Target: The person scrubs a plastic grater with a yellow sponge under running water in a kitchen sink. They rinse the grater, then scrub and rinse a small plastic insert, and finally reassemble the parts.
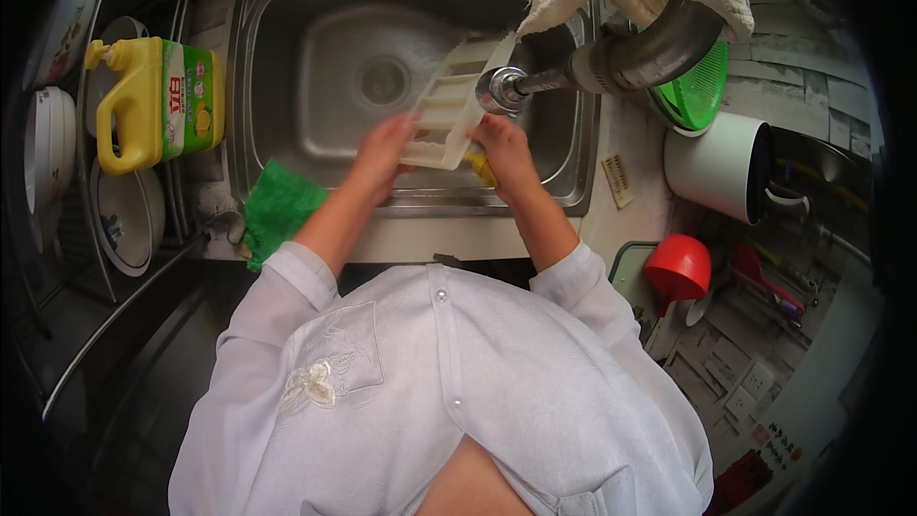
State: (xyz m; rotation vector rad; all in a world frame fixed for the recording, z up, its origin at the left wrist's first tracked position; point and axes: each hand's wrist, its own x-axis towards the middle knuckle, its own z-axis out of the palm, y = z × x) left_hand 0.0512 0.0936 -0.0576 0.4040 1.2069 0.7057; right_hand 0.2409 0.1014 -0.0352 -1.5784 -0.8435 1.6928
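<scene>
Over the stainless steel sink (279, 29) I hold a translucent white plastic rack (444, 104) with cross dividers, tilted and slightly blurred. My left hand (387, 154) grips its left side near the bottom end. At the right edge, the fingers of my right hand (507, 154) touch the rack, and a yellow cleaning pad or cloth (481, 169) shows beneath them, largely covered. The chrome faucet head (501, 89) overlaps the rack's right side in the view; whether they touch, I cannot tell. Behind the rack, the round drain (384, 82) is visible.
A yellow detergent jug (136, 107) stands left by the dish rack (107, 229) of bowls. A green cloth (279, 208) drapes over the counter's front edge. At right are a small brush (617, 179), a white cylindrical container (716, 166) and a red ladle (679, 269).
</scene>
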